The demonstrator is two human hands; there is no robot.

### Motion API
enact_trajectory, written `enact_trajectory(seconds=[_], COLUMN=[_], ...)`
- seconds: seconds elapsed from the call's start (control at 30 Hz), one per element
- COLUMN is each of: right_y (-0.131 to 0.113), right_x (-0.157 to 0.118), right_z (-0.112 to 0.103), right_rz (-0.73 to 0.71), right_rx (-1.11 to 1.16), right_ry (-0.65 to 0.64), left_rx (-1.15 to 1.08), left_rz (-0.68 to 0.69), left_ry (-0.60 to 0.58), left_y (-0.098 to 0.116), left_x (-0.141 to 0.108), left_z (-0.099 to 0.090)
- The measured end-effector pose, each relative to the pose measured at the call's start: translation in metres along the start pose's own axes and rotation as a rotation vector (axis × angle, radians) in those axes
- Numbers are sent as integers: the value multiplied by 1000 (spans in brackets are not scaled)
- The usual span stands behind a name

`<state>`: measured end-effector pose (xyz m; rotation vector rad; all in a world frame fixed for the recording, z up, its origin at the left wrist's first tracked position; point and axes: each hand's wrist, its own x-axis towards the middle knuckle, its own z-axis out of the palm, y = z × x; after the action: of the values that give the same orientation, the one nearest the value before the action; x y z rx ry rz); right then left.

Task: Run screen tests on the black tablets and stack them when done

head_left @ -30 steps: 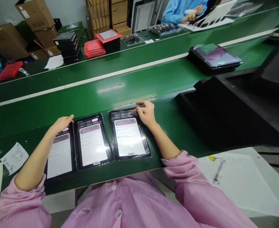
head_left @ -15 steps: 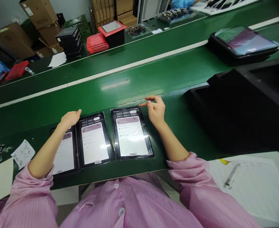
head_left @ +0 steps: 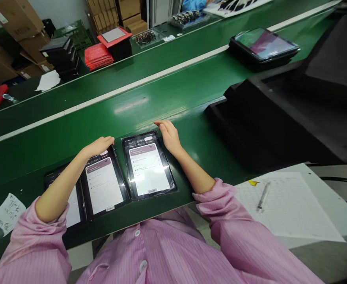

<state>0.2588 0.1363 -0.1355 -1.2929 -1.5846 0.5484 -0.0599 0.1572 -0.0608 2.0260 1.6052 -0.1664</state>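
Three tablets with lit screens lie side by side on the green bench. My left hand (head_left: 101, 145) reaches over the top of the middle tablet (head_left: 105, 185), its fingers stretched out and bent slightly down near the top right corner. Whether the fingertips touch the glass I cannot tell. Beside the top right corner of the right tablet (head_left: 148, 171) is my right hand (head_left: 170, 136), fingers extended, holding nothing. The left tablet (head_left: 73, 211) is partly covered by my left forearm. Each visible screen shows a white panel with a mauve banner.
Large black trays (head_left: 250, 118) stand on the right, with another tablet (head_left: 265, 43) on a stack behind them. A pen (head_left: 263, 197) rests on a paper sheet (head_left: 294, 213) at lower right. A handwritten note (head_left: 9, 213) lies left. Red pouches (head_left: 98, 56) sit across the bench.
My left hand has moved right, from between the left and middle tablets to the middle tablet's top right. My right hand's fingers have straightened and come together. The view has shifted right.
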Motion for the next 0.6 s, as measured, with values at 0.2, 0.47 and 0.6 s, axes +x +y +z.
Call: enact_trajectory(seconds=[0.2, 0.47, 0.6], right_y=[0, 4, -6], right_x=[1, 1, 0], right_z=[-3, -1, -3], right_rz=[21, 272, 295], right_rx=[12, -104, -184], right_ry=[-17, -212, -191], left_rx=[-120, -43, 177], left_rz=[-72, -81, 203], left_ry=[-45, 143, 73], left_y=[1, 9, 25], left_x=[4, -9, -8], left_z=[-19, -22, 4])
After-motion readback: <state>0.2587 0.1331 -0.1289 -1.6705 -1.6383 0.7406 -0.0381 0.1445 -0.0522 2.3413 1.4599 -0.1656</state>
